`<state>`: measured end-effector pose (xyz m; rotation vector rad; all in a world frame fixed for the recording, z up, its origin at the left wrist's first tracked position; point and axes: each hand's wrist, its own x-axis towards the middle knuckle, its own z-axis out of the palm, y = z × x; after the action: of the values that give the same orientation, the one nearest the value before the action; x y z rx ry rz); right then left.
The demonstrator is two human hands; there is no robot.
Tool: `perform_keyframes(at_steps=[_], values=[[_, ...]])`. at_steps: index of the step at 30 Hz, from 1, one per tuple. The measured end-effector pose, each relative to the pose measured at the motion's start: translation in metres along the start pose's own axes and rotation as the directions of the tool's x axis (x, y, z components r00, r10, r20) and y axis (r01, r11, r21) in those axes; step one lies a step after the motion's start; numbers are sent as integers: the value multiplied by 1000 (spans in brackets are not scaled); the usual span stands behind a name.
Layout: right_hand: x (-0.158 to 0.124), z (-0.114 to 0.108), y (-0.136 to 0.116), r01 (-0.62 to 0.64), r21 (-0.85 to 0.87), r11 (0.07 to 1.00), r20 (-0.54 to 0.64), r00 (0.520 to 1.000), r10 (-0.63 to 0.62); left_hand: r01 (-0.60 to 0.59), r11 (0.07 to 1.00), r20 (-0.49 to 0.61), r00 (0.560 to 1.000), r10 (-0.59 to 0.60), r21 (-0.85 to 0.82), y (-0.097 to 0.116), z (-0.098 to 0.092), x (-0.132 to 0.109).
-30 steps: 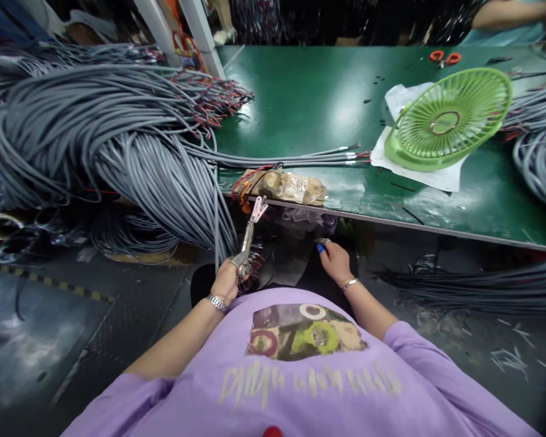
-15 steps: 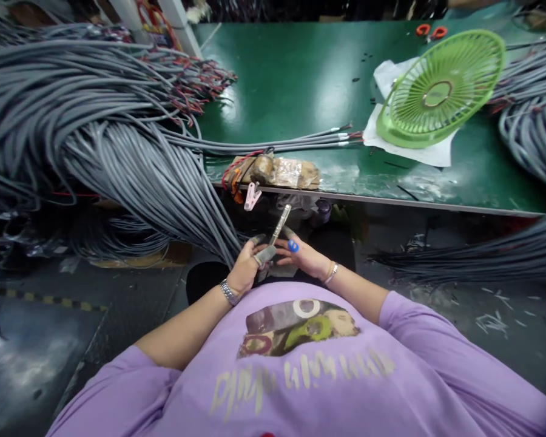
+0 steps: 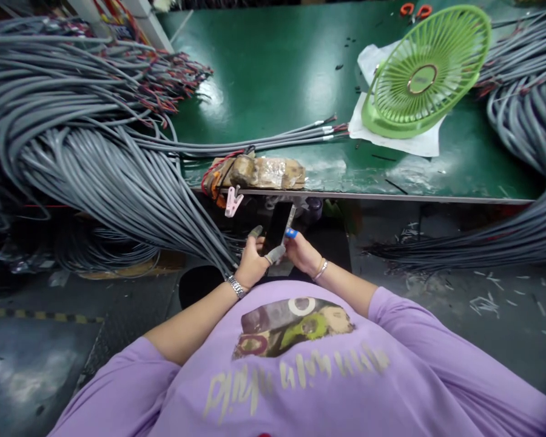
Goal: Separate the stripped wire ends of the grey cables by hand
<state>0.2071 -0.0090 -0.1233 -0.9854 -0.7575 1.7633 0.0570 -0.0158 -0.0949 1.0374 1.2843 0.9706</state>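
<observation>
A dark-screened phone is held up in front of my belly, just below the table's front edge. My left hand is closed around its lower left part, with grey covers on the thumb and a finger. At the phone's right edge is my right hand, closed against it, a blue band on its thumb. Its other fingers are partly hidden behind the phone. Above the hands, a pink clothes peg hangs at the edge beside a taped brown bundle.
Thick bundles of grey cable drape off the table at left, and more cables at right. Several cables run across its front. A green fan stands on white paper; orange-handled scissors lie behind.
The phone has turned from edge-on so its dark face shows. My right hand has closed in on its right edge. The whole view has shifted slightly.
</observation>
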Motion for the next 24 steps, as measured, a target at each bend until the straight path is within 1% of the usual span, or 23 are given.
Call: perform_keyframes(at_steps=[2, 4, 6, 7, 9, 11, 12, 13, 15, 16, 17, 19, 21, 22, 24], values=[[0, -7, 0, -56, 85, 995, 9, 998, 56, -1, 998, 1, 1000, 1, -56, 1, -1, 3], [0, -14, 0, -122, 158, 980, 22, 993, 120, 54, 989, 22, 998, -51, -138, 1, -1, 8], [-2, -20, 4, -154, 177, 972, 15, 988, 154, 152, 965, 71, 988, -139, -215, 1, 0, 15], [-2, -22, 6, -163, 177, 971, 9, 986, 164, 213, 945, 110, 975, -191, -250, 0, 1, 18], [-3, -24, 12, -157, 176, 972, -14, 987, 162, 356, 880, 230, 928, -293, -314, 0, 5, 23], [-5, -26, 17, -109, 156, 982, -34, 993, 116, 477, 794, 363, 864, -348, -376, 0, 11, 27], [-6, -27, 18, -69, 121, 990, -44, 996, 75, 513, 756, 411, 842, -351, -406, 0, 13, 28], [-7, -28, 18, -22, 56, 998, -54, 998, 25, 532, 726, 443, 829, -341, -436, 0, 15, 29], [-12, -33, 15, 81, -161, 984, -64, 994, -92, 541, 688, 473, 823, -315, -483, 0, 18, 31], [-15, -36, 12, 130, -300, 945, -58, 986, -154, 546, 675, 483, 820, -308, -497, -1, 19, 31], [-17, -39, 9, 176, -439, 881, -39, 976, -215, 555, 663, 494, 813, -307, -502, -1, 20, 31], [-21, -46, 3, 253, -666, 702, 23, 947, -320, 571, 650, 508, 802, -314, -500, -2, 19, 31], [-23, -51, -3, 287, -800, 527, 76, 919, -386, 574, 651, 507, 801, -319, -497, -4, 19, 30], [-24, -54, -5, 286, -840, 460, 89, 910, -404, 572, 653, 505, 802, -319, -496, -4, 19, 29], [-26, -56, -11, 261, -893, 368, 91, 903, -419, 564, 660, 494, 808, -320, -495, -5, 18, 28]])
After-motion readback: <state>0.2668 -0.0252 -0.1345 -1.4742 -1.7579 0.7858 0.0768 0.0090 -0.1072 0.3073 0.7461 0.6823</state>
